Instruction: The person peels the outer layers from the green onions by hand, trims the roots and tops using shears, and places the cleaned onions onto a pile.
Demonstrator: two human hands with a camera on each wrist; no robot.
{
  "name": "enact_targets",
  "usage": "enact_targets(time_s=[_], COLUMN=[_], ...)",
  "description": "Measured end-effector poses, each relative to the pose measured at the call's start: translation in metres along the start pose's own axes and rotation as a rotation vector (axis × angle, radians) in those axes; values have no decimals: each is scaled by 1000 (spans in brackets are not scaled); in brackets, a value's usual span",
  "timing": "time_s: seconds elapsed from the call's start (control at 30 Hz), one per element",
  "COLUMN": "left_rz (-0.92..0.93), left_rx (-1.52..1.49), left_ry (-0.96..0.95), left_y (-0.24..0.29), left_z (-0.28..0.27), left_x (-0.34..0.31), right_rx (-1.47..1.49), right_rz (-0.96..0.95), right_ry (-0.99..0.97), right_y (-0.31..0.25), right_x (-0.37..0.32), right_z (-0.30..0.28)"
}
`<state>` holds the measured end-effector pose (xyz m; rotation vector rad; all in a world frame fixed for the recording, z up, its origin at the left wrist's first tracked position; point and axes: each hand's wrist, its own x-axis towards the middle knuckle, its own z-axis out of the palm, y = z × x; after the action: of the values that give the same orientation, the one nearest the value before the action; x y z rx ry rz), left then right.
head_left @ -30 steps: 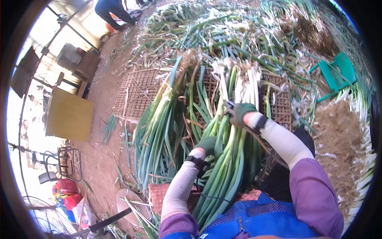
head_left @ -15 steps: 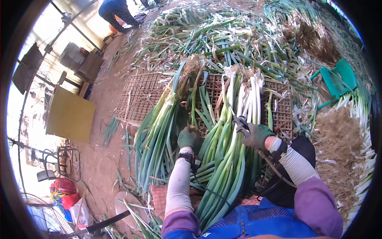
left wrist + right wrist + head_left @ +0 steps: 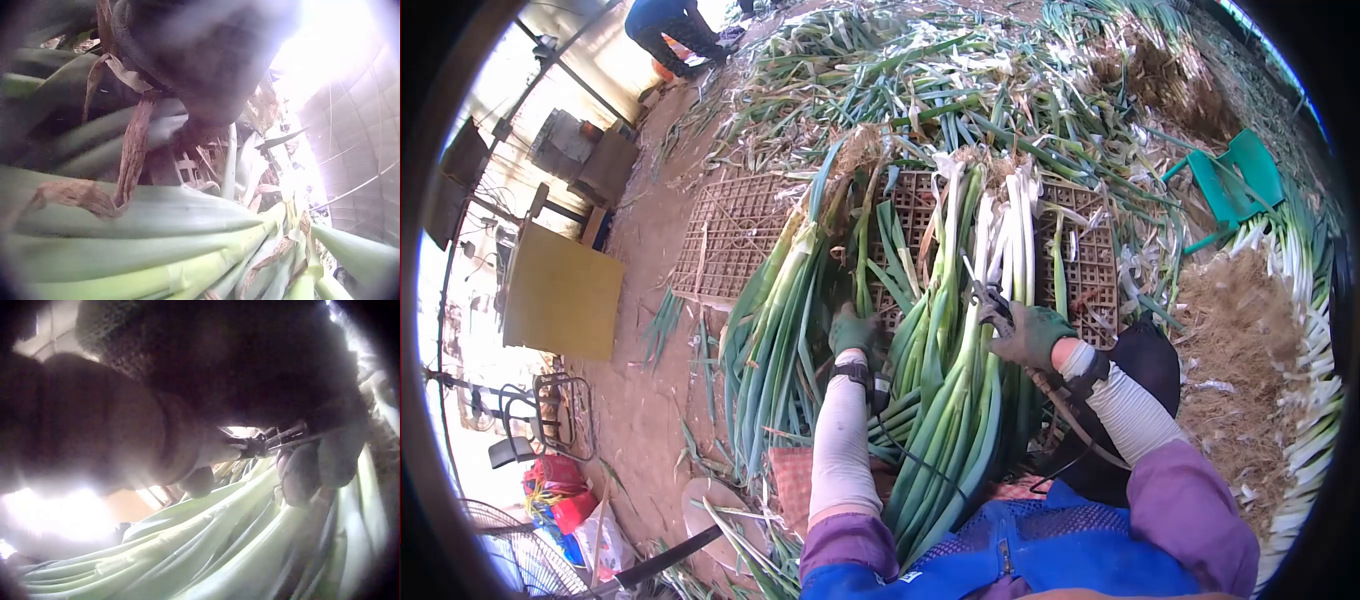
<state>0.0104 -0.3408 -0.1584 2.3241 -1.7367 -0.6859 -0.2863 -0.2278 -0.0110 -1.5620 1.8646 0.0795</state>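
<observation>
Lying across the lattice rack [image 3: 1094, 282], the leek bunch [image 3: 968, 390] is fanning toward the blue garment [image 3: 1070, 550].
The right hand [image 3: 1032, 336] is gripping a nozzle tool [image 3: 992, 306] over the bunch; left of it, the left hand's [image 3: 852, 330] hold is staying unclear.

Dark gloved hand [image 3: 200, 56], fingers indistinct, above long green leaves [image 3: 137, 215]; we note a brown withered leaf [image 3: 132, 150] draped across them, and slatted lattice [image 3: 187, 167] behind. Upper right: glare.
</observation>
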Motion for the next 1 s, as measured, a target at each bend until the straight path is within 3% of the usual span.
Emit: enact_targets(time_s=[0.1, 0.23, 0.27, 0.3, 0.4, 0.5, 0.53, 0.6, 0.7, 0.8, 0.97, 1.0], left_rz=[37, 225, 282, 400, 453, 274, 243, 450, 494, 391, 593, 608], left_rx=[86, -50, -220, -203, -197, -248, -451, -752, -362, -231, -286, -345], left_ry=[109, 161, 72, 36, -242, -475, -591, -369, -465, -612, -655, -643], left_y=[2, 43, 60, 74, 102, 80, 62, 51, 43, 52, 26, 27], left_z=[-6, -12, -18, -15, -28, -1, 22, 41, 40, 13, 43, 42], left_x=[-8, -25, -36, -47, -105, -96, -80, -79, -72, -105, -88, -96], right_rx=[21, 26, 19, 37, 20, 26, 30, 29, 77, 29, -60, -22], right_rz=[10, 10, 14, 2, 32, -24, -44, -136, -290, -220, -292, -210], right_ry=[-2, 39, 55, 64, 32, 6, -5, -48, -78, -106, -93, -188], right_y=[-1, 1, 1, 2, 0, 4, 3, -3, -3, -18, -39, -47], right_x=[3, 8, 9, 10, 10, 4, 0, -14, -17, -8, 18, 25], right_z=[0, -1, -1, 0, -7, -2, 1, 8, 22, 9, 9, 6])
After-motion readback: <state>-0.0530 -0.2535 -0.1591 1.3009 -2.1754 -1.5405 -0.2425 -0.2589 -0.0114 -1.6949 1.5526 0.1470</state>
